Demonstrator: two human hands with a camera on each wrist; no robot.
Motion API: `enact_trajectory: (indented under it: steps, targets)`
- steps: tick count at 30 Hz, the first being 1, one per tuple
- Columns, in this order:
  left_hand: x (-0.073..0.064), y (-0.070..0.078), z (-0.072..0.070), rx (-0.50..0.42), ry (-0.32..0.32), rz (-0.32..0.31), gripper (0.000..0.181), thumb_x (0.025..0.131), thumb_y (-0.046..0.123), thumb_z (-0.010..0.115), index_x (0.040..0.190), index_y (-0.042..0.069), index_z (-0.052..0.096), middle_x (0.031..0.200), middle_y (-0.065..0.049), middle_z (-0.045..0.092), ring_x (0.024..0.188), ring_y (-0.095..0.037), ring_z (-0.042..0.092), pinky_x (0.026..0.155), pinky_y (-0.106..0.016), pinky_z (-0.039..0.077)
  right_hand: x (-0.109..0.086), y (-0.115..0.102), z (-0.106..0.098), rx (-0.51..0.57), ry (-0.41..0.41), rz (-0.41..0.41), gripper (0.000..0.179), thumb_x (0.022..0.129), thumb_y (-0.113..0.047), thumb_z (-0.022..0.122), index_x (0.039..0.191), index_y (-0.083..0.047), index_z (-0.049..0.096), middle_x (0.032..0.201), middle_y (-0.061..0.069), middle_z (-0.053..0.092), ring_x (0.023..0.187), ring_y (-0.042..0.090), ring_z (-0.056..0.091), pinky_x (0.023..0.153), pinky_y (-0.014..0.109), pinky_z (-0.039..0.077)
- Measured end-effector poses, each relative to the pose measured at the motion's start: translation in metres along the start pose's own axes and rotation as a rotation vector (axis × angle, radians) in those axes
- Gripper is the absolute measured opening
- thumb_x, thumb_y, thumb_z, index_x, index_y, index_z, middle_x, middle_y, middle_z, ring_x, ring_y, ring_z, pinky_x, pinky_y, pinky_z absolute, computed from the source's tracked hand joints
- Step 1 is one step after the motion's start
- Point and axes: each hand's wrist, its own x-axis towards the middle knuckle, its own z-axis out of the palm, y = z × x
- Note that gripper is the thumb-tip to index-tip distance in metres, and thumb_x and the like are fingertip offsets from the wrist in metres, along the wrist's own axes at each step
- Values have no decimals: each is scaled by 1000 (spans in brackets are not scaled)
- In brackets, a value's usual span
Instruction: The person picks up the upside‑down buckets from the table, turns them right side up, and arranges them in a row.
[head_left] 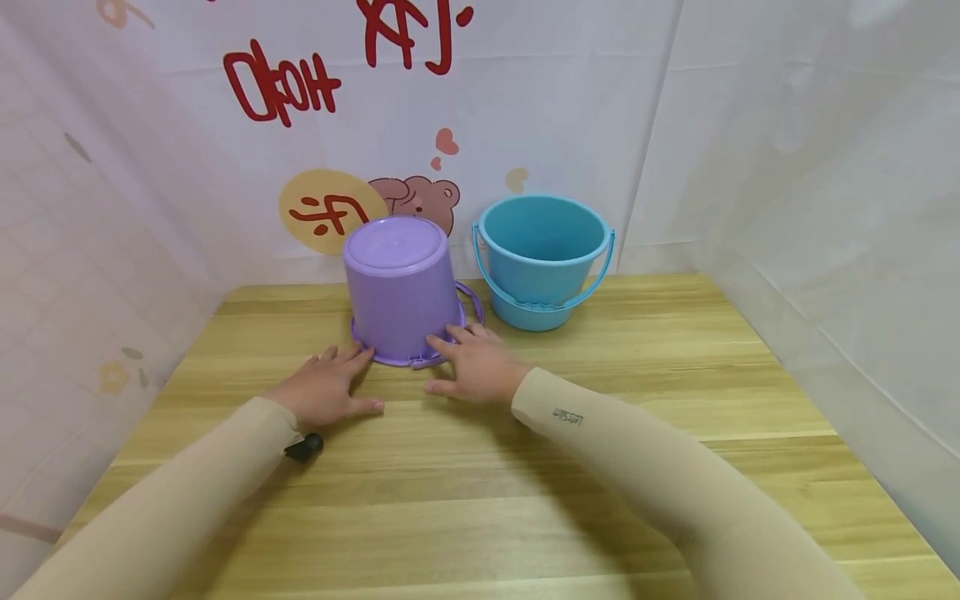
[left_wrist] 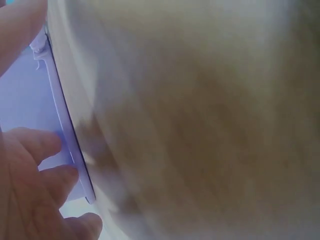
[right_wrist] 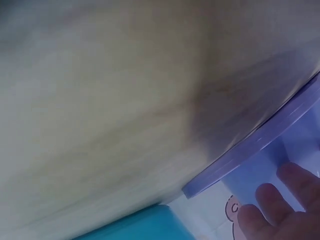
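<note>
A purple bucket (head_left: 401, 292) stands upside down on the wooden table, its base facing up and its rim down on the boards. My left hand (head_left: 326, 387) is at the rim's near left side, fingers spread, thumb pointing right. On the other side my right hand (head_left: 480, 367) has its spread fingertips at the bucket's lower right wall. In the left wrist view, fingers (left_wrist: 52, 180) lie over the purple rim (left_wrist: 65, 115). The right wrist view shows relaxed fingers (right_wrist: 272, 200) beside the bucket's wall. Neither hand grips anything.
A blue bucket (head_left: 543, 267) stands upright at the back, right of the purple one, its handle hanging down in front. White printed cloth (head_left: 570, 108) surrounds the wooden table (head_left: 420, 517) at the back and sides. The purple handle (head_left: 472, 300) sticks out toward the blue bucket.
</note>
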Motion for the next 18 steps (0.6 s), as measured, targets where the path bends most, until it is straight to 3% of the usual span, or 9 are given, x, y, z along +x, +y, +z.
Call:
enact_trajectory:
  steps: [7,13,18]
  targets:
    - [4,-1,2,26,-30,-4,104,73,79,46,148,11,23,153,-17,19,133,-53,19,105,-65,16,1,-3,-2,-26,-106,21,87,76,-80,37,147,-33,22,152,13,26,136,40,25,109,55,22]
    - [8,-1,1,53,-2,11,101,73,79,46,146,11,30,151,-17,24,132,-51,26,104,-67,18,2,-6,-3,-82,-195,29,86,77,-80,34,148,-32,20,152,12,25,136,39,25,110,56,20]
    - [12,-4,0,83,17,8,95,74,77,48,144,14,35,150,-15,29,132,-47,29,104,-67,18,2,-8,-3,-100,-221,21,86,79,-78,36,148,-30,21,152,11,25,137,38,25,110,55,20]
